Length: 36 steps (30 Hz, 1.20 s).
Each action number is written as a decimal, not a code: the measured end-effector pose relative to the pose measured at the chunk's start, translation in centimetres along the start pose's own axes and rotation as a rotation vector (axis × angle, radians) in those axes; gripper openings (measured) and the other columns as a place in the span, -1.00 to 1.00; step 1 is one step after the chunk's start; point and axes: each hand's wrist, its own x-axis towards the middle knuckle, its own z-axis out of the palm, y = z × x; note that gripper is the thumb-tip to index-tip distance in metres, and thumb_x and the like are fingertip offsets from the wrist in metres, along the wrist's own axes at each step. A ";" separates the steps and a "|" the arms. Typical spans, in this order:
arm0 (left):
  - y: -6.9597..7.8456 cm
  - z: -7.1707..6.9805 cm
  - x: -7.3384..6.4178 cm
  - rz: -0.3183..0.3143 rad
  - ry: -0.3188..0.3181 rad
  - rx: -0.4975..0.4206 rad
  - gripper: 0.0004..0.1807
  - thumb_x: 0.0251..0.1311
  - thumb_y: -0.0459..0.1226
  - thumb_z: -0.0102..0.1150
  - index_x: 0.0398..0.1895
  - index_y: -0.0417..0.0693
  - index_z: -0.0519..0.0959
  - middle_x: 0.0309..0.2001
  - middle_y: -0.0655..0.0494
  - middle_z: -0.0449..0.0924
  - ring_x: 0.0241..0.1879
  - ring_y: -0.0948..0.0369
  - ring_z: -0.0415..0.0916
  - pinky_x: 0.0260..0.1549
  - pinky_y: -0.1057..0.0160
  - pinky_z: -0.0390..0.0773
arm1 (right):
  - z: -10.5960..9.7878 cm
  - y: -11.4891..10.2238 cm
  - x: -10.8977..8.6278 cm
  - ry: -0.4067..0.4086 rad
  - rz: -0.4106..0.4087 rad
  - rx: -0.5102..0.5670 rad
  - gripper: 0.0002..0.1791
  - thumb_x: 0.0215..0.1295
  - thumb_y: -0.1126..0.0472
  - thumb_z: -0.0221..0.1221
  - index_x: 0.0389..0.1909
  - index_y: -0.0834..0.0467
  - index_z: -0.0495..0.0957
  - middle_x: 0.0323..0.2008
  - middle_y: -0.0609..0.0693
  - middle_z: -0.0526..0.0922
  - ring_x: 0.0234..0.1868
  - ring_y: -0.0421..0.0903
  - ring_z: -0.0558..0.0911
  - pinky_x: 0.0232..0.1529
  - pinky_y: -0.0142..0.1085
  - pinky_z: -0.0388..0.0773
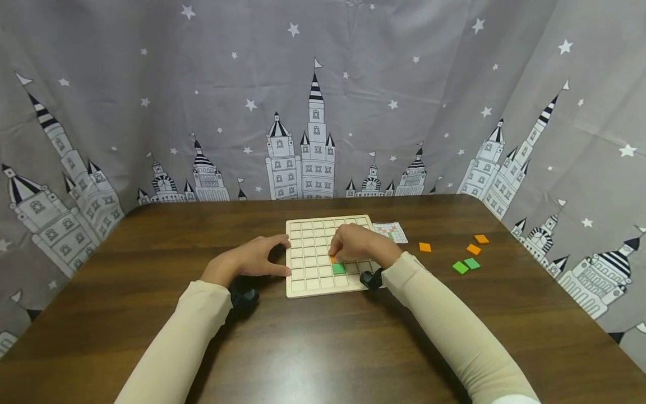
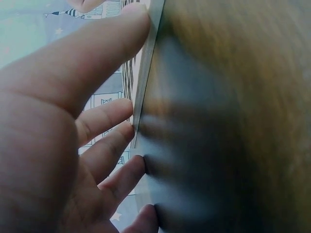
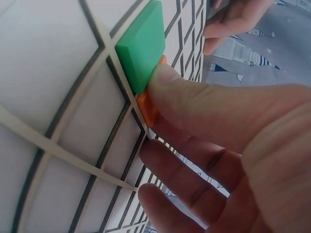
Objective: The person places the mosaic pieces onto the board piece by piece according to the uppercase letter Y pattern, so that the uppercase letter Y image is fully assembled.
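Note:
A pale wooden grid board lies on the table. In one of its cells sits a green square tile, seen up close in the right wrist view. My right hand pinches an orange square tile at the cell just behind the green one; its thumb covers part of the tile. At the board's left side, my left hand has thumb and fingers spread, with the thumb tip touching the board's edge.
A printed card with a coloured grid pattern lies beside the board's back right. Farther right on the brown table are loose orange tiles and two green tiles. A grey castle-print curtain hangs behind.

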 end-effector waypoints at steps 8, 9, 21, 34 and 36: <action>0.1 -0.3 -0.2 0.001 -0.004 0.004 -0.26 0.17 0.07 0.42 0.29 -0.11 0.42 0.47 -0.21 0.23 0.41 -0.21 0.18 0.34 -0.21 0.19 | 0.0 -0.6 0.1 -0.008 0.012 -0.019 -0.85 0.23 0.34 0.40 -0.17 0.15 0.78 -0.20 -0.07 0.76 -0.06 -0.11 0.67 0.05 -0.24 0.55; 0.1 -0.3 -0.2 0.000 -0.004 0.001 -0.27 0.17 0.07 0.42 0.30 -0.11 0.42 0.47 -0.19 0.23 0.41 -0.20 0.18 0.34 -0.19 0.19 | 0.0 -0.7 0.1 -0.010 0.013 -0.023 -0.85 0.23 0.34 0.40 -0.18 0.15 0.77 -0.20 -0.07 0.75 -0.06 -0.11 0.67 0.05 -0.23 0.56; 0.0 0.3 -0.4 0.019 -0.002 -0.007 -0.27 0.18 0.05 0.43 0.29 -0.13 0.43 0.46 -0.20 0.26 0.40 -0.17 0.22 0.34 -0.16 0.21 | 0.1 -0.2 -1.8 -0.021 -0.137 -0.065 -0.71 0.40 0.23 0.28 0.07 0.24 0.67 -0.06 0.06 0.68 -0.07 -0.03 0.64 0.01 -0.18 0.55; -0.1 -0.3 -0.3 0.060 0.014 0.011 -0.30 0.16 0.02 0.44 0.24 -0.17 0.45 0.36 -0.19 0.39 0.34 -0.08 0.33 0.33 -0.10 0.26 | -3.4 7.3 -11.2 0.071 -0.016 -0.134 -0.67 0.24 0.27 0.36 0.00 0.30 0.65 -0.07 0.16 0.64 -0.03 0.14 0.61 0.02 0.05 0.53; -0.1 -0.2 -0.3 0.059 0.013 0.010 -0.30 0.17 0.02 0.44 0.25 -0.16 0.44 0.33 -0.17 0.42 0.32 -0.06 0.34 0.32 -0.09 0.27 | -3.6 8.8 -13.0 0.065 0.010 -0.165 -0.66 0.17 0.29 0.40 -0.04 0.30 0.64 -0.11 0.15 0.63 -0.07 0.14 0.61 -0.01 0.07 0.54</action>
